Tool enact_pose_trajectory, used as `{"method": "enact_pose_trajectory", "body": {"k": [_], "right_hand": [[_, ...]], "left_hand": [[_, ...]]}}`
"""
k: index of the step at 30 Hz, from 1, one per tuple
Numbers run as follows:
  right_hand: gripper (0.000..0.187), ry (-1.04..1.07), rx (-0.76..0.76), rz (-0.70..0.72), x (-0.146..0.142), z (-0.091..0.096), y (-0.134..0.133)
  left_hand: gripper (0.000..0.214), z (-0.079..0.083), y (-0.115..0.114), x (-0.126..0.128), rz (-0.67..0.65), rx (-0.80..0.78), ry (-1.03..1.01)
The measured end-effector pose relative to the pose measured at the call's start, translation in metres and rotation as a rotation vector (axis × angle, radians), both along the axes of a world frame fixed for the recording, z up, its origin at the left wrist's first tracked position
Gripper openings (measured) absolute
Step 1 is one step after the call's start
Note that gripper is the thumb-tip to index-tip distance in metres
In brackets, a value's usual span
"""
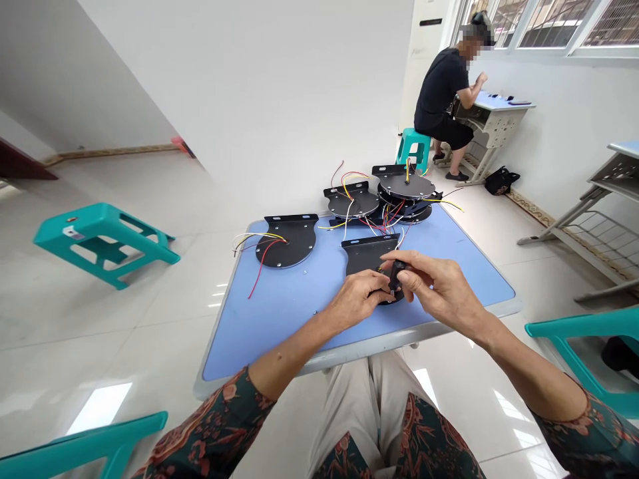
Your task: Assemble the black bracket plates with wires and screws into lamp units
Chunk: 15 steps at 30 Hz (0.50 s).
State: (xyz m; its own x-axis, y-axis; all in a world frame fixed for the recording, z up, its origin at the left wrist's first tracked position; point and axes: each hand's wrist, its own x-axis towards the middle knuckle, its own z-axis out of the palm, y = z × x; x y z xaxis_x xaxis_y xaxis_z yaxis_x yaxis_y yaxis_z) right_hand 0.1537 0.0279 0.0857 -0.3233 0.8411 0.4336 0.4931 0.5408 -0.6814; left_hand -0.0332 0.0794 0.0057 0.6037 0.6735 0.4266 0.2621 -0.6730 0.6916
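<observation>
Patterned sleeve (210, 426) nearest; left hand (355, 297), fingers nearly together, grip unclear, over a black plate (362, 254) on the table (249, 326); right hand (434, 283), fingers pinching a small black piece (397, 274); farther right, a bag (500, 179), contents hidden.

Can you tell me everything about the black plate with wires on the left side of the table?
The black plate looks like dark metal, rounded at the near side, with a straight, slotted strip along its far edge. Shiny screws dot it. From near its middle come thin wires, including yellow, white and red. It lies flat on the blue tabletop. Neither the left hand nor the right hand touches it.
</observation>
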Motion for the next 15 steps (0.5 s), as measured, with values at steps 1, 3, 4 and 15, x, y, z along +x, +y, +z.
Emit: {"method": "enact_pose_trajectory", "body": {"k": [1, 3, 4, 15], "right_hand": [[0.024, 0.019, -0.014, 0.004, 0.002, 0.000, -0.001], [0.021, 0.026, -0.003, -0.033, 0.003, -0.001, -0.001], [0.019, 0.013, 0.017, -0.067, 0.002, -0.002, -0.001], [0.017, 0.032, 0.039, -0.093, -0.005, -0.010, 0.001]], "left_hand": [[0.014, 0.000, 0.000, 0.000, 0.000, 0.008, 0.005], [0.015, -0.001, 0.000, 0.000, 0.004, 0.023, 0.014], [0.016, -0.001, 0.000, 0.000, 0.007, 0.030, 0.020], [0.015, -0.004, -0.001, 0.000, 0.018, 0.070, 0.027]]}}
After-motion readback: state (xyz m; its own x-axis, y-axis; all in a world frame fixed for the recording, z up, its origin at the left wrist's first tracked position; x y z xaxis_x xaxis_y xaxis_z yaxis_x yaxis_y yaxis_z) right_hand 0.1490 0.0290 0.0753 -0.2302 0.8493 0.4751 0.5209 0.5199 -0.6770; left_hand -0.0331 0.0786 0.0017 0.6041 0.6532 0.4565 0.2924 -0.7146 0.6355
